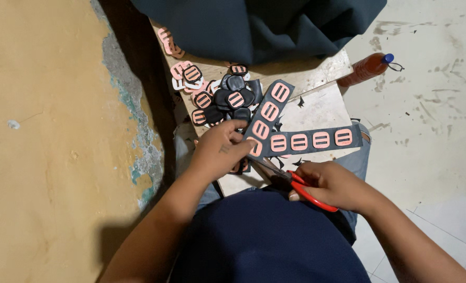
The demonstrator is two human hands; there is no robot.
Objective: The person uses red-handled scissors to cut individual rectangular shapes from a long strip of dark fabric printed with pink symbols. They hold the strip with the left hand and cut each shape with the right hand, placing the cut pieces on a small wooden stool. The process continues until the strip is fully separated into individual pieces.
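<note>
- Dark cloth: draped at 12 o'clock, covering the far end of the wooden board.
- Wooden board: work surface across the person's lap, flecked with black offcuts.
- Dark strips: two bands bearing pink slotted pieces, one running toward 3 o'clock, one toward 1 o'clock; they meet at centre.
- Left hand: fingers pinched together on the strips' junction.
- Right hand: at 5 o'clock, closed through the handles of the red scissors, whose blades point at the junction.
- Cut pieces: heaped at 11 o'clock, just beyond the left hand.
- Bottle: lying on the floor at 2 o'clock.
</note>
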